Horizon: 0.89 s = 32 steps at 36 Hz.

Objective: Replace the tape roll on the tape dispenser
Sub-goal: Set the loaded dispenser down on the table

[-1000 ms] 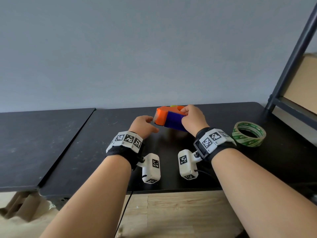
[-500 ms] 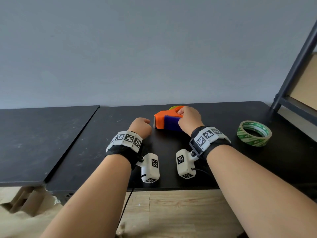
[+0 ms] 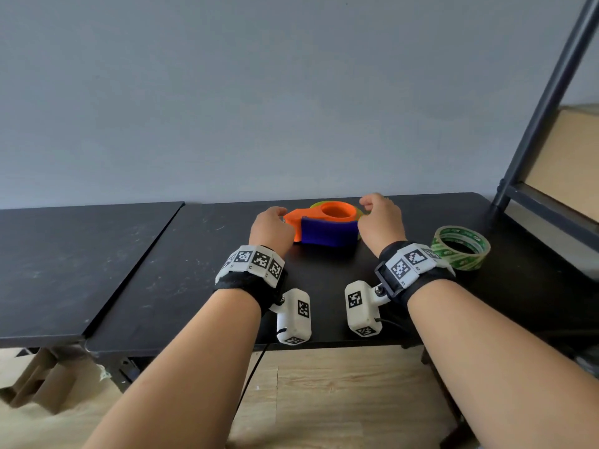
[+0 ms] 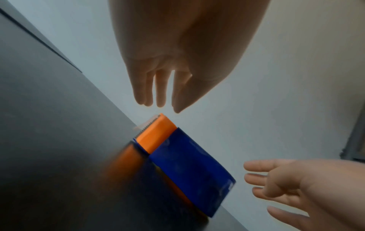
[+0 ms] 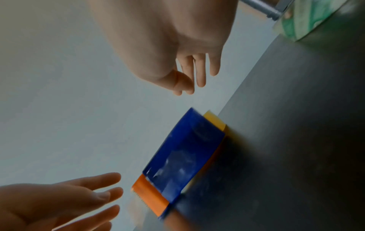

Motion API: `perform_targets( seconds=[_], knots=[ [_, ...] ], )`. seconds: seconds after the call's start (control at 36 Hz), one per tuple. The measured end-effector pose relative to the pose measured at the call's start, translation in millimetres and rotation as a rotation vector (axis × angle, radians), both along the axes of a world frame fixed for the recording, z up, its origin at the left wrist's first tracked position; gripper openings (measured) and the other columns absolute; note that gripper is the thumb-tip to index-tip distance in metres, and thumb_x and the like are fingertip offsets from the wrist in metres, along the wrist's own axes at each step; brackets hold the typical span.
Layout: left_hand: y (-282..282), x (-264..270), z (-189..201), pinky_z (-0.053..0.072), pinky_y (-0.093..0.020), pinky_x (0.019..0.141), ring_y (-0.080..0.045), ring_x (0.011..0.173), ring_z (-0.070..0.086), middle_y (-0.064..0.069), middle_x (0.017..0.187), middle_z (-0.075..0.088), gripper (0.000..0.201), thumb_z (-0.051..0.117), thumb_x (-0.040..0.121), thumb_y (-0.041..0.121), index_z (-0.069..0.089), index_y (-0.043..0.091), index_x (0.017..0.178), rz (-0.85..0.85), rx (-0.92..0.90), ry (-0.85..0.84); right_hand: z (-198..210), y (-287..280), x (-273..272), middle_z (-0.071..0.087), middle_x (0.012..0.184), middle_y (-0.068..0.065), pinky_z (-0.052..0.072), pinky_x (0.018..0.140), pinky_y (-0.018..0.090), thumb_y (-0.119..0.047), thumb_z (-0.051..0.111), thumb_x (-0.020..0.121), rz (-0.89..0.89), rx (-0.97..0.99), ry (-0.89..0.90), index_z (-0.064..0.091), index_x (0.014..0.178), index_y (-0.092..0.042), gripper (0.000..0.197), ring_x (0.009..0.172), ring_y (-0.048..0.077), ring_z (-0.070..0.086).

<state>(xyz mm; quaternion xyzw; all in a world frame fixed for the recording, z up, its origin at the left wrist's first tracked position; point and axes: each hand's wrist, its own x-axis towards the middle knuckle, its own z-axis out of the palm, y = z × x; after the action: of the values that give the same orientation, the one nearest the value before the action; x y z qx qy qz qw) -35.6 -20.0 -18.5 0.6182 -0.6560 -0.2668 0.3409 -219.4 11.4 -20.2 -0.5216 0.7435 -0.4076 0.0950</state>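
Observation:
The orange and blue tape dispenser (image 3: 325, 226) lies flat on the black table (image 3: 324, 286) near the wall, its orange hub facing up and a yellowish roll edge (image 5: 214, 121) showing at its far side. My left hand (image 3: 270, 226) hovers just left of the serrated cutter end (image 4: 147, 125), fingers straight and loose, holding nothing. My right hand (image 3: 379, 218) floats at the dispenser's right end, fingers relaxed and apart from it. A green-printed tape roll (image 3: 460, 247) lies flat on the table to the right of my right wrist.
A dark metal shelf frame (image 3: 544, 102) with a cardboard box (image 3: 564, 163) stands at the right. A second black table (image 3: 71, 264) adjoins on the left. The grey wall runs right behind the dispenser. Wooden floor shows below the table's front edge.
My right hand held the dispenser tilted off the table; it now lies flat and the hand has let go. Both hands have opened and drawn slightly apart.

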Motion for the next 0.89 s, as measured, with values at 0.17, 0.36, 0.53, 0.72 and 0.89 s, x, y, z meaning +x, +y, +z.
perform_targets(
  seconds=[0.17,0.36,0.53,0.72,0.89],
  knots=[
    [13,-35,7,0.045,-0.037,0.101,-0.028,0.129,0.047,-0.009,0.141,0.050,0.061,0.045,0.081,-0.001,0.052,0.019,0.138,-0.033,-0.065,-0.110,0,23,-40,0.055,0.137,0.016,0.044,0.101,0.045,-0.004,0.048,0.092,-0.151,0.113,0.101,0.056,0.135,-0.010,0.044,0.130,0.036,0.046],
    [20,-70,10,0.044,-0.035,0.097,-0.030,0.125,0.050,-0.009,0.138,0.052,0.058,0.049,0.082,0.002,0.053,0.020,0.137,-0.087,-0.082,-0.271,-5,47,-72,0.050,0.139,0.018,0.042,0.102,0.047,-0.011,0.051,0.092,-0.294,0.286,0.195,0.050,0.135,-0.007,0.043,0.130,0.038,0.045],
    [23,-87,10,0.049,-0.042,0.097,-0.031,0.119,0.054,-0.008,0.132,0.056,0.053,0.051,0.080,0.005,0.059,0.020,0.130,-0.122,-0.081,-0.331,-15,45,-87,0.056,0.134,0.019,0.047,0.093,0.042,-0.004,0.047,0.094,-0.254,0.353,0.092,0.047,0.137,-0.006,0.043,0.121,0.039,0.057],
    [11,-91,6,0.037,-0.041,0.110,-0.028,0.135,0.040,-0.006,0.144,0.049,0.054,0.055,0.085,0.012,0.051,0.022,0.139,-0.146,-0.033,-0.460,-15,28,-84,0.065,0.124,0.014,0.036,0.078,0.029,0.001,0.047,0.092,-0.138,0.363,0.127,0.054,0.133,-0.009,0.043,0.111,0.034,0.061],
    [4,-94,9,0.039,-0.038,0.106,-0.029,0.129,0.043,-0.009,0.136,0.054,0.050,0.053,0.084,0.013,0.054,0.015,0.134,-0.134,-0.078,-0.524,-4,8,-71,0.071,0.120,0.009,0.051,0.094,0.033,0.001,0.051,0.090,-0.053,0.402,0.280,0.069,0.120,-0.014,0.038,0.111,0.032,0.066]
  ],
)
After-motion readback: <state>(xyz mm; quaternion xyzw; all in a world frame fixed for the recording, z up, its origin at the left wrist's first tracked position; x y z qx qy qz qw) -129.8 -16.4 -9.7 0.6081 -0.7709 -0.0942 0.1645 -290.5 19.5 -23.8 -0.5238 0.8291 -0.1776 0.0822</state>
